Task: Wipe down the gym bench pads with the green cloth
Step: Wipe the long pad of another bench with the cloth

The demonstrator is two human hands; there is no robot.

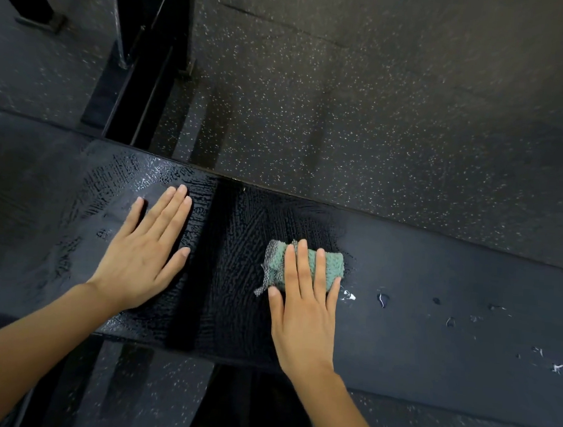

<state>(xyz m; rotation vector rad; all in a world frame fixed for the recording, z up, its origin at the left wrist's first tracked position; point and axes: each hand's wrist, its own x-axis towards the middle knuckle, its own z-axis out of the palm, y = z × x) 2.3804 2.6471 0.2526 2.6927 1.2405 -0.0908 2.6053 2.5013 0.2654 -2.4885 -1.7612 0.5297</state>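
A black gym bench runs across the view, its right pad (448, 303) dry with small cracks and droplets, its left pad (62, 202) streaked with wet marks. A dark gap between the two pads lies at the centre. The folded green cloth (331, 263), with a grey edge, lies on the right pad just right of the gap. My right hand (304, 306) presses flat on the cloth with straight fingers. My left hand (144, 252) rests flat on the wet left pad, fingers straight, holding nothing.
Speckled black rubber floor (377, 104) lies beyond and below the bench. Dark metal frame parts (144, 75) of a machine stand at the upper left behind the bench. The bench's own base shows below near my arms.
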